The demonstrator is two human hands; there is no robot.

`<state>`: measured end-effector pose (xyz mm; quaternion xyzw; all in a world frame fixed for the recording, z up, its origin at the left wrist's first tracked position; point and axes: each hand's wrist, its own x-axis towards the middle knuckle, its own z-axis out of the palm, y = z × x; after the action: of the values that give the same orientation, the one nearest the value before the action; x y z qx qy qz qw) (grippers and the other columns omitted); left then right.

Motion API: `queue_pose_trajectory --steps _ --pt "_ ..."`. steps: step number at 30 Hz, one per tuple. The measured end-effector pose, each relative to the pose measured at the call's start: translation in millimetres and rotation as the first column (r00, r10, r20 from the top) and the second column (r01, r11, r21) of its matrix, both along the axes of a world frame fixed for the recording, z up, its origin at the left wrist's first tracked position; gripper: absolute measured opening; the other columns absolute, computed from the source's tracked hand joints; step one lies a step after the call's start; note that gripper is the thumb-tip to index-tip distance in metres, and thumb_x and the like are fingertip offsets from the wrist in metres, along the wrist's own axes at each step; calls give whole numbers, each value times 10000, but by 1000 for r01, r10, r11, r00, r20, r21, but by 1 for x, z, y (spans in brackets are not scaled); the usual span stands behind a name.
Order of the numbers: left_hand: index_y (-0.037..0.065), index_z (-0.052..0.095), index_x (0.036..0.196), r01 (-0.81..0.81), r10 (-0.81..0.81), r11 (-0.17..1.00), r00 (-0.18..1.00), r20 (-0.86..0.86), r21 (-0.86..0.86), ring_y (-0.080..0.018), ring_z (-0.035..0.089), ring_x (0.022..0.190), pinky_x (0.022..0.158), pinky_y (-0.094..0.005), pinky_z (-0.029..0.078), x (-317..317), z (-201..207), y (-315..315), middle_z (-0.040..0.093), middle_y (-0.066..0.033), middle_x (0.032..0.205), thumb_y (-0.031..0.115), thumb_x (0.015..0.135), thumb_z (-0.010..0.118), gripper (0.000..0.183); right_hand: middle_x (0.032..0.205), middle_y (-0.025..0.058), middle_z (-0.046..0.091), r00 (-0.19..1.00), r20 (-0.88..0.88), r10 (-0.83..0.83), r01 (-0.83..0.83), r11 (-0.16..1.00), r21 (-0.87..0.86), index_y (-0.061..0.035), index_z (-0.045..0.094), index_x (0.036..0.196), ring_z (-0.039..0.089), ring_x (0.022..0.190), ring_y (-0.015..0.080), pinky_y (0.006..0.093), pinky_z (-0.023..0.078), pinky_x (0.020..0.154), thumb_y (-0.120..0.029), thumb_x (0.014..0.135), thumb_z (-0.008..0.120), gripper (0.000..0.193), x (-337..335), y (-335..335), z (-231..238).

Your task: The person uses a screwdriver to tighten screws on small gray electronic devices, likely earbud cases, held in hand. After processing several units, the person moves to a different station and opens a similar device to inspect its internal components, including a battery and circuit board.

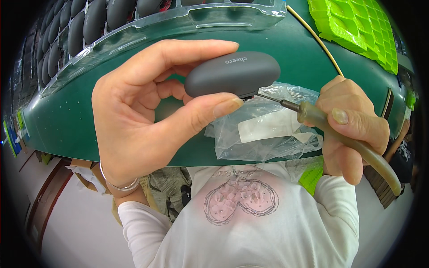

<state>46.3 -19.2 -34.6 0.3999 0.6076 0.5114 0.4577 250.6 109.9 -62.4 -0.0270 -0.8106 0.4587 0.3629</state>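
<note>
My left hand (134,107) is closed on a smooth dark grey oval case (232,73), held above the table between the thumb below and the fingers above. A small black part shows at the case's lower edge by the thumb tip. My right hand (353,120) is wrapped round a thin-tipped tool (321,118) with a curved tan handle. Its slender metal tip meets the lower edge of the case, near that black part; I cannot tell whether it touches. Below lies a clear plastic bag (228,143) with a white label (268,127) and thin metal pins showing at its top.
A clear tray (214,20) with several similar dark grey cases stands at the back left. A bright green moulded tray (357,31) is at the back right. A thin tan cord (317,38) runs over the green table (62,120) toward my right hand.
</note>
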Motion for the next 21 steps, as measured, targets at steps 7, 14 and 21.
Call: queue_pose_trajectory --steps 7,14,21 --pt "-105 565 1118 -11 11 1000 1000 -10 1 -184 608 951 866 -288 470 0 0 -2 616 -175 1071 -38 689 725 463 663 62 539 1000 4 13 -13 1000 1 -47 532 1079 460 557 156 298 336 480 -606 867 420 607 -1 -1 0" --pt "-106 564 1118 -45 45 999 999 8 -31 -108 580 765 581 -185 462 4 3 1 621 -165 1032 -2 734 692 418 664 61 542 1000 20 0 0 1000 2 -54 530 1073 466 556 154 297 336 478 -606 862 425 600 2 0 4" --pt "-105 563 1117 -57 57 998 997 -49 4 -102 576 764 556 -176 455 4 0 1 618 -163 1034 -1 726 695 425 667 60 544 1000 21 13 -13 1000 8 -56 528 1065 468 557 151 293 338 482 -609 863 416 599 1 1 4"
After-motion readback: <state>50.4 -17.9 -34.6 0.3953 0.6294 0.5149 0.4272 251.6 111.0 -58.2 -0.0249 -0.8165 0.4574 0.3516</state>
